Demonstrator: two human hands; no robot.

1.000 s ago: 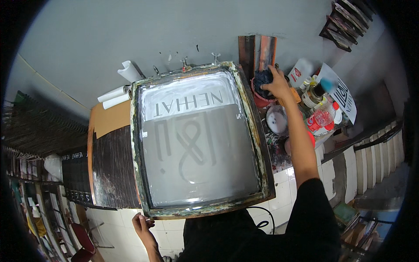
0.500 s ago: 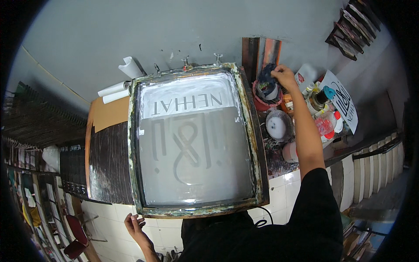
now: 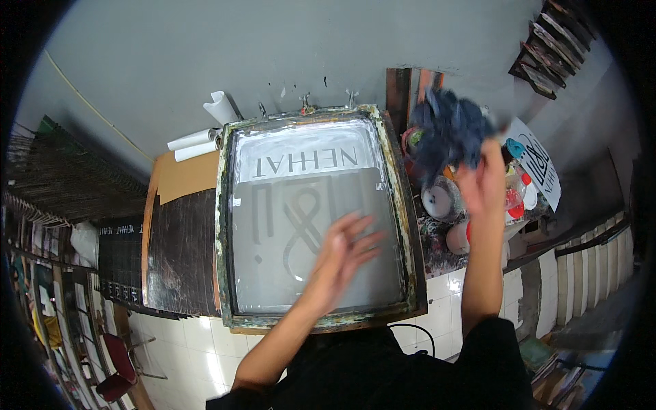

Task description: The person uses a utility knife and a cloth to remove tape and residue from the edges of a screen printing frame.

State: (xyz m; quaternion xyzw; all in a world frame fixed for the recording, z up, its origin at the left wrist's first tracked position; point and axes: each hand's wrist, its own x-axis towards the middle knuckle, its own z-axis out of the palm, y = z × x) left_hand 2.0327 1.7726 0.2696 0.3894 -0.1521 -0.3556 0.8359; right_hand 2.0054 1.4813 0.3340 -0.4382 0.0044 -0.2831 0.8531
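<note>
A dark blue cloth [image 3: 447,133], crumpled and smeared by motion, hangs from my right hand [image 3: 482,179] over the pots on the right. The hand is closed on one edge of it. Over the middle of a screen-printing frame [image 3: 411,263] hovers my left hand [image 3: 339,254], its fingers spread and slightly blurred, with nothing in it. Grey mesh [image 3: 355,290] fills the frame, with mirrored lettering and a large looped sign on it. A white band runs across its far part. Clamps [image 3: 305,106] stand at the frame's far edge.
A tub of white paste [image 3: 441,199], a pink-tinted jar [image 3: 459,238] and red-capped bottles stand on the right. Two squeegee-like boards [image 3: 398,96] lean against the wall. Paper rolls [image 3: 195,147] and brown cardboard [image 3: 181,179] lie left of the frame.
My right hand has lifted the dark cloth out of the pink bucket and brought it nearer to me. My left hand has come up from below the frame's near left corner to over the mesh.
</note>
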